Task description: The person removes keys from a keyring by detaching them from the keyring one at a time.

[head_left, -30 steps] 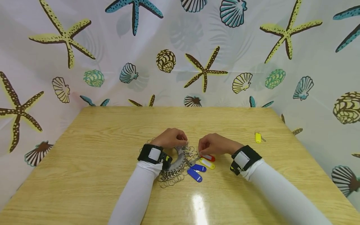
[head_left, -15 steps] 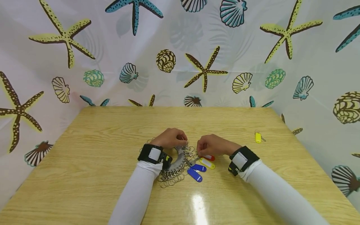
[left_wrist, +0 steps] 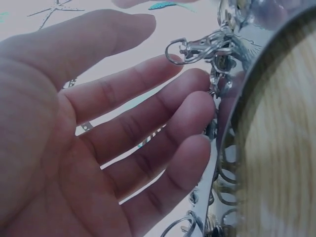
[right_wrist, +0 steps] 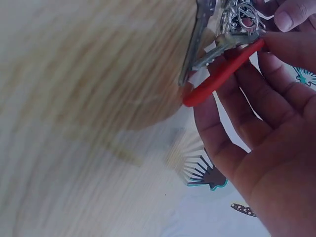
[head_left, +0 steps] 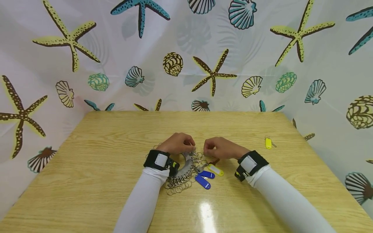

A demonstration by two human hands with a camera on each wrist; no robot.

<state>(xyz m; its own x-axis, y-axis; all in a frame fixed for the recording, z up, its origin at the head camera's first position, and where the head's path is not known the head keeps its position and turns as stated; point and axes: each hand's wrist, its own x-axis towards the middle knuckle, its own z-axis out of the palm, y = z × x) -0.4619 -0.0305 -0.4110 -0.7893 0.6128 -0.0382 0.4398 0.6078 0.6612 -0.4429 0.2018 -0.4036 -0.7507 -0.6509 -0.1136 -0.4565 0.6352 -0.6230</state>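
Steadying the key ring (head_left: 183,168) with our left hand (head_left: 176,143), fingers pinching a clasp (left_wrist: 197,48), our right hand (head_left: 218,148) pinches the red tag (right_wrist: 223,74) to work it.

The right hand (head_left: 217,149) has slid a little to the left, closer to the big metal ring of clips (head_left: 186,165). The red tag (right_wrist: 223,74) is now lifted off the counter (head_left: 102,152), mostly hidden under that hand.

obstacles: key ring bundle (head_left: 186,171), yellow tag (head_left: 268,143) (far right) | free: table (head_left: 102,145) left, back
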